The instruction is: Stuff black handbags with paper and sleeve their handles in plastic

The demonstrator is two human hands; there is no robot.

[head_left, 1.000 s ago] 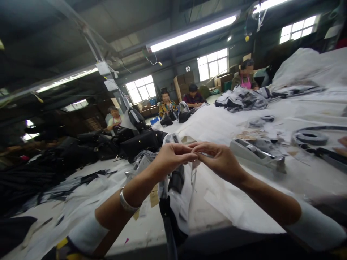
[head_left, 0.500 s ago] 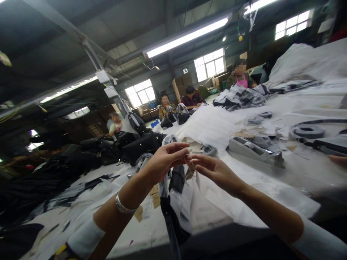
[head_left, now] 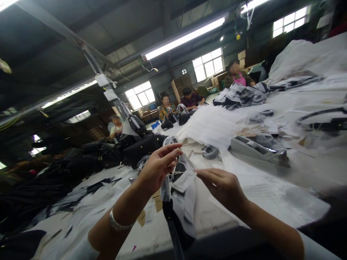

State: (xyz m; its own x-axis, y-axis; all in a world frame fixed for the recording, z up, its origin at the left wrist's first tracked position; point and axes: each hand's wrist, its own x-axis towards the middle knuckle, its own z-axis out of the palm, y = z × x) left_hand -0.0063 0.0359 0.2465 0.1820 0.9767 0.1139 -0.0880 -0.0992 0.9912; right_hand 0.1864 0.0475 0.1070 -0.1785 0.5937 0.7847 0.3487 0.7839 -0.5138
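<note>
My left hand (head_left: 159, 166) is closed, with thumb and fingertips near each other and a thin pale string (head_left: 177, 173) at the curled fingers. My right hand (head_left: 223, 186) pinches the string's other end beside a white tag-like piece (head_left: 186, 181), whose exact kind is blurred. Beneath both hands a black bag (head_left: 177, 231) lies at the table edge, partly covered by white wrapping (head_left: 187, 206). Its strap or handle is wrapped in clear plastic (head_left: 165, 187). Brown paper tags (head_left: 158, 204) lie left of the bag.
A grey tape dispenser (head_left: 257, 151) stands to the right, near a coiled grey strap (head_left: 210, 151). White sheets (head_left: 271, 195) cover much of the table. Black bags (head_left: 143, 146) are piled at the left. Several people sit farther back, one in a pink apron (head_left: 240, 80).
My right hand has moved down and right, away from the left, drawing the string out between them. My left hand has shifted slightly left and its fingers have curled more.
</note>
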